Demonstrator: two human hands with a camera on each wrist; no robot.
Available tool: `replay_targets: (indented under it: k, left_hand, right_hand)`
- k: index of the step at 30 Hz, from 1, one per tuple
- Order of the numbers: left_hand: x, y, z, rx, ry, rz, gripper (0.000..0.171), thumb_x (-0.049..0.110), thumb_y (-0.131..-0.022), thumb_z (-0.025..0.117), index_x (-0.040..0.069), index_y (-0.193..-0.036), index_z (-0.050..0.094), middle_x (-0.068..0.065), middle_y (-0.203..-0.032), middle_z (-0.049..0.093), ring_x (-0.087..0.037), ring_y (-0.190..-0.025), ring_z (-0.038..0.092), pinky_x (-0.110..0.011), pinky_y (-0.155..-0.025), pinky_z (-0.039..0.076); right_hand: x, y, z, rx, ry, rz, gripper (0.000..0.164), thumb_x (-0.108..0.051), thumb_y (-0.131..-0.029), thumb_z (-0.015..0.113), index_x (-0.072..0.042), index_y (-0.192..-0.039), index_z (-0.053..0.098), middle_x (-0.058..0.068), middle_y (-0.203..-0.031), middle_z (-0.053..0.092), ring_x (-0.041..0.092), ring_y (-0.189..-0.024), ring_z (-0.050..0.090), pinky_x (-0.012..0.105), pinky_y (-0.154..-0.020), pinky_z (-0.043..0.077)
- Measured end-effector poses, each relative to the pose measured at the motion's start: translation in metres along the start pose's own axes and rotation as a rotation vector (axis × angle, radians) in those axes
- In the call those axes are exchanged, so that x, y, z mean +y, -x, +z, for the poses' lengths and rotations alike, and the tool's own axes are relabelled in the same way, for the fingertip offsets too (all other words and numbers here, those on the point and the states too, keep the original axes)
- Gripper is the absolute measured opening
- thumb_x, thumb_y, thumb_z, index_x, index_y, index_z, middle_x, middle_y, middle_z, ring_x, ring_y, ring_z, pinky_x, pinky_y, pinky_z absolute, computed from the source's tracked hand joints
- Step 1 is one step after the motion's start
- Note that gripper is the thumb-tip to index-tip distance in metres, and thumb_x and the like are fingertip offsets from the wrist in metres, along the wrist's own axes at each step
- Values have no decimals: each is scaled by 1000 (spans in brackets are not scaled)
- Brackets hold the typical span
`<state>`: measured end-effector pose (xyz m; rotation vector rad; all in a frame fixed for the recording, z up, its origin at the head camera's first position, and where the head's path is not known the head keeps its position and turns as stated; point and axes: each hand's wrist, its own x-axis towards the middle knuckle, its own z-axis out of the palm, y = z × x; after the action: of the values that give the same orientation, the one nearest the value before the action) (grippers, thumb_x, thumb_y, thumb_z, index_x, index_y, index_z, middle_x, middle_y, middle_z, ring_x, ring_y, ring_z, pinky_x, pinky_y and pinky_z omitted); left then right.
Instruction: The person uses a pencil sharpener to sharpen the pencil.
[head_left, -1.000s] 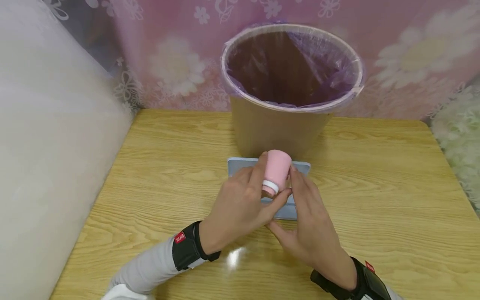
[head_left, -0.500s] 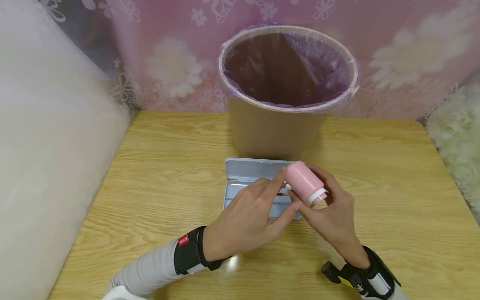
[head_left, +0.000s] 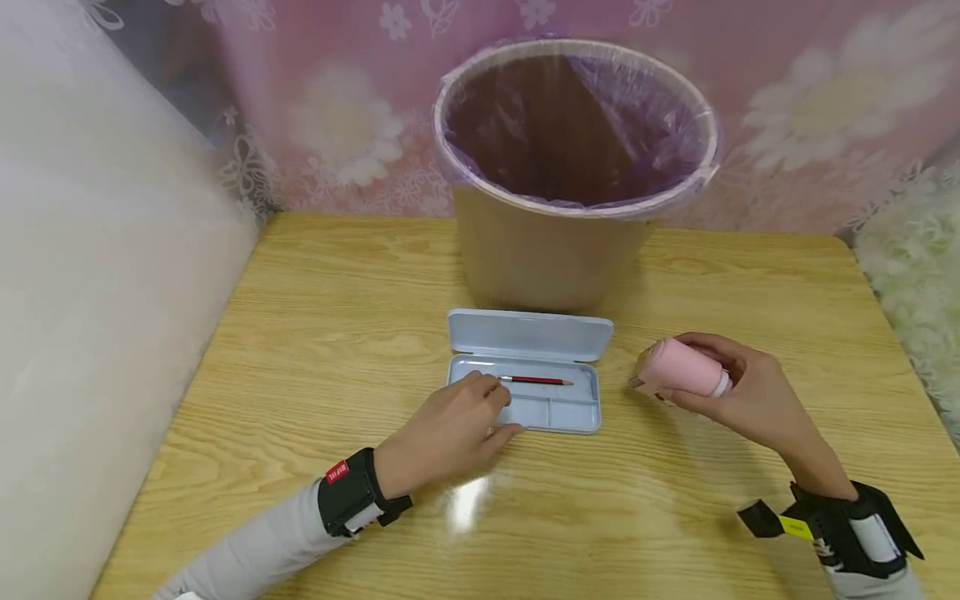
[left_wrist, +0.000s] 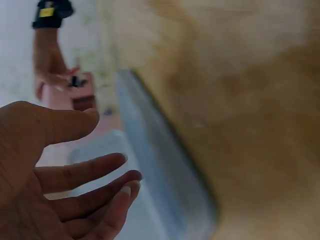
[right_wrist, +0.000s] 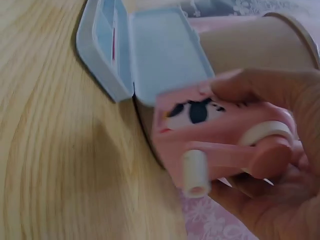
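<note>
Right hand (head_left: 765, 404) grips pink crank sharpener (head_left: 686, 367), tilted; left hand (head_left: 450, 429) loosely curled, holding nothing, by pencil case (head_left: 531, 333).
Sharpener right of open case; red pencil (head_left: 536, 381) in its long compartment. Purple-lined bin (head_left: 555, 258) behind, on bench (head_left: 337, 308). Likely step: putting sharpener aside; setting down calls for levelling its base.

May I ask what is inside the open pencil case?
A red pencil lies in the rear compartment; anything directly under the left hand is covered in the head view.
</note>
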<state>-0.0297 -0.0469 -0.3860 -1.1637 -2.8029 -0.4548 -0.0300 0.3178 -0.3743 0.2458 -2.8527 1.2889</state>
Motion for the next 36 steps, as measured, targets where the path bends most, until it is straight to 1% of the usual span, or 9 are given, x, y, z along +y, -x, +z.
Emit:
replay_targets:
  k: [3,6,9,15,21,26,30,32,36]
  left_hand:
    - [-16,12,15,-19,0,-5,28,34,-90,77,10,-86,64,0,-83,54,-16,-78,51,-25,-63,48]
    - [-26,21,24,7,37,-7,27,28,-88,79,11,-81,59,0,-81,49,-15,-76,46,-23,-60,44]
    - [-34,26,28,22,52,-5,25,22,-90,78,10,-83,58,0,-83,50,-15,-78,46,-22,-62,44]
    - [-44,31,28,26,52,-21,21,18,-90,79,7,-87,62,-2,-85,54,-15,-79,48,-23,-65,47]
    - [-46,32,25,34,52,-9,19,18,-90,79,6,-87,63,-2,-84,56,-15,-78,49,-24,-65,47]
    - [-46,27,21,-8,95,3,23,22,-88,80,7,-88,64,0,-83,54,-14,-78,48,-23,-66,46]
    - [-41,16,12,-51,153,-10,26,32,-90,78,9,-94,68,0,-86,59,-12,-78,51,-24,-64,49]
    - [-37,6,8,-48,135,2,23,31,-93,74,9,-97,70,-1,-89,62,-12,-78,55,-25,-63,51]
    - [-36,-14,10,-47,62,48,12,18,-96,70,8,-101,70,-1,-91,64,-14,-81,60,-28,-63,53]
  right_hand:
    - [3,-1,1,-87,50,-65,63,-12,-75,90,-13,-132,64,-15,-115,66,1,-88,61,20,-67,51]
    - [2,-3,7,-151,116,-162,63,-14,-73,92,-17,-130,65,-2,-112,71,3,-84,61,22,-67,51]
    - [2,-5,14,-192,169,-232,63,-14,-71,93,-19,-128,66,1,-109,74,3,-81,60,24,-67,50]
    - [3,-7,25,-238,198,-241,61,-17,-72,91,-23,-126,65,-2,-110,73,6,-81,60,26,-68,49]
    - [-1,-10,31,-247,195,-220,59,-21,-74,91,-22,-127,64,-3,-108,73,8,-80,61,26,-69,49]
    - [-1,-11,36,-274,172,-196,60,-20,-76,90,-21,-129,62,-1,-109,72,10,-82,61,27,-70,50]
    - [0,-11,41,-303,144,-177,60,-22,-77,89,-21,-130,61,-3,-110,72,10,-83,62,27,-71,50]
    - [0,-10,43,-310,132,-173,59,-22,-78,89,-22,-130,61,-3,-111,71,10,-84,62,27,-71,50]
    - [1,-9,48,-310,113,-179,58,-22,-79,88,-22,-131,61,-3,-112,71,10,-85,62,28,-73,50]
